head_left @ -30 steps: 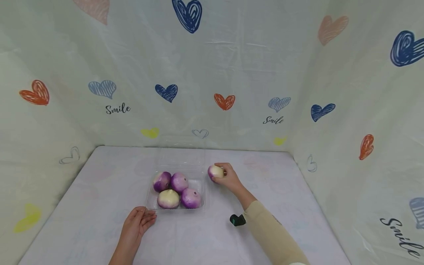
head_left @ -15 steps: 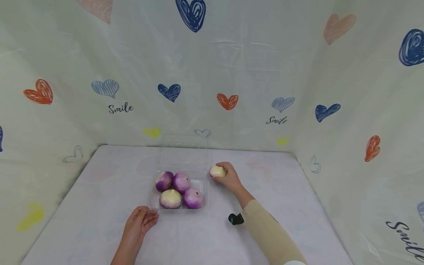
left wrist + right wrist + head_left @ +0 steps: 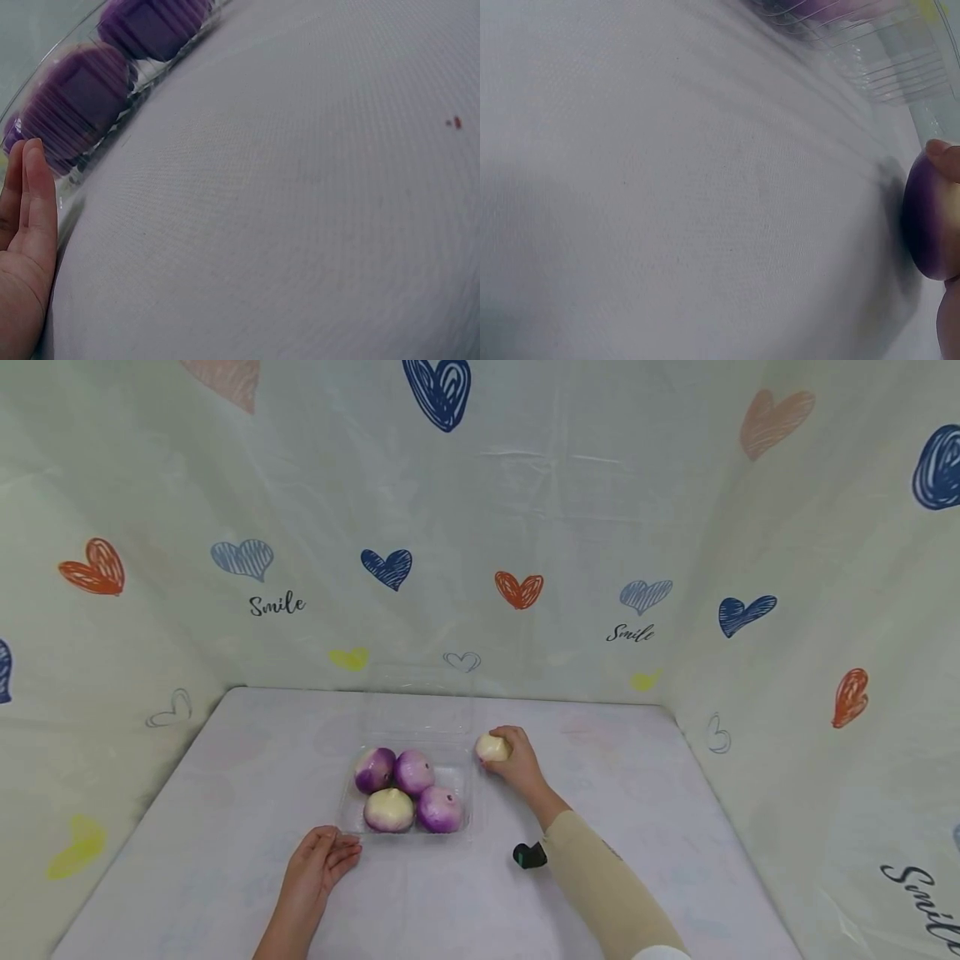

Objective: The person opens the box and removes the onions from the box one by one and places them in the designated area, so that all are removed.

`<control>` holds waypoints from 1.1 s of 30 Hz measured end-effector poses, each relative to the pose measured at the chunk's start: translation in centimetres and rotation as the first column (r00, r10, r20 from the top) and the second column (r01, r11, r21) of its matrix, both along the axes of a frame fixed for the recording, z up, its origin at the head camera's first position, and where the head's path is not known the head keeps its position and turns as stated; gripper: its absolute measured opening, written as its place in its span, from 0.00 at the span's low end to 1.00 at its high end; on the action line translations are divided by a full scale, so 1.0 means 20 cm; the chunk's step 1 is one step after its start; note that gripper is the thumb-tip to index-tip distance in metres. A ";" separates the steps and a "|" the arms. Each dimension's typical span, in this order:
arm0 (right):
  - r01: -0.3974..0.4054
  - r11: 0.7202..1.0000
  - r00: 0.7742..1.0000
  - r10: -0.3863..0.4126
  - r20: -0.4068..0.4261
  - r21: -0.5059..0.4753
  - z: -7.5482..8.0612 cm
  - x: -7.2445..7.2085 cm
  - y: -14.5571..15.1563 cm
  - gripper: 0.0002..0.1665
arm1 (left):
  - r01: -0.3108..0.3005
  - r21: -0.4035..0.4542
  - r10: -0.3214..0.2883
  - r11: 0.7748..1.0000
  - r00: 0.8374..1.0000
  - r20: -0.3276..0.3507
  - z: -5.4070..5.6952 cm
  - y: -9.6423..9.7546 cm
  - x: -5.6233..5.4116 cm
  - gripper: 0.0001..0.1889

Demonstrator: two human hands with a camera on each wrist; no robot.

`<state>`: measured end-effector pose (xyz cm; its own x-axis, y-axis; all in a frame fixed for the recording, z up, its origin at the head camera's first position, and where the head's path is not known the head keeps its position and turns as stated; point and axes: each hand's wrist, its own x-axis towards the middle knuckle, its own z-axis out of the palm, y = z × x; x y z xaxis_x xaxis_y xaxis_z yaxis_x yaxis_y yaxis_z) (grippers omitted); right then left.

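Observation:
In the head view, a clear plastic container (image 3: 452, 777) holds several purple-and-white turnips (image 3: 415, 772), with its lid raised at the back. The front turnip (image 3: 388, 811) shows its cream side. To the right of the container, my right hand (image 3: 519, 762) grips another turnip (image 3: 491, 747) between thumb and fingers, close over the table. The right wrist view shows this turnip's purple side (image 3: 924, 217) above its shadow. My left hand (image 3: 316, 864) lies at the container's front left corner, fingers straight, fingertips (image 3: 34, 150) right at its wall.
A small black object (image 3: 529, 856) with a green mark lies on the pale table (image 3: 420, 910), beside my right sleeve (image 3: 607, 881). A curtain (image 3: 555, 510) printed with hearts and words rises behind the table and along both sides.
The turnip in my right hand has turned, so more of its cream side faces the head camera. My left hand stays at the container's corner. The head view has shifted slightly.

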<state>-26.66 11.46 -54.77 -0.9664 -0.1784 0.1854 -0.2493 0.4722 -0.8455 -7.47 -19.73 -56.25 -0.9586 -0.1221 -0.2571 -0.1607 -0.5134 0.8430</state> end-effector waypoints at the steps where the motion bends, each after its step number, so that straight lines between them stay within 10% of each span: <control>1: 0.000 1.000 1.000 0.000 -0.003 0.003 0.00 0.00 0.00 0.32 | -0.001 -0.002 0.001 1.000 1.000 0.000 0.00 0.00 0.00 0.09; 19: -0.025 0.998 1.000 0.026 -0.011 0.050 0.01 -0.01 0.01 0.31 | 0.008 -0.014 -0.009 1.000 0.999 -0.040 -0.01 0.00 0.01 0.11; 33: -0.028 0.996 0.999 0.031 -0.035 0.081 0.17 0.05 0.04 0.28 | 0.009 -0.026 -0.010 1.000 1.000 -0.029 -0.01 0.00 0.00 0.10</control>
<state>-25.75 12.17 -51.39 -0.9533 -0.2227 0.2039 -0.2939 0.5304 -0.7951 -7.43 -19.76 -56.43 -0.9668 -0.1192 -0.2263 -0.1409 -0.4900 0.8602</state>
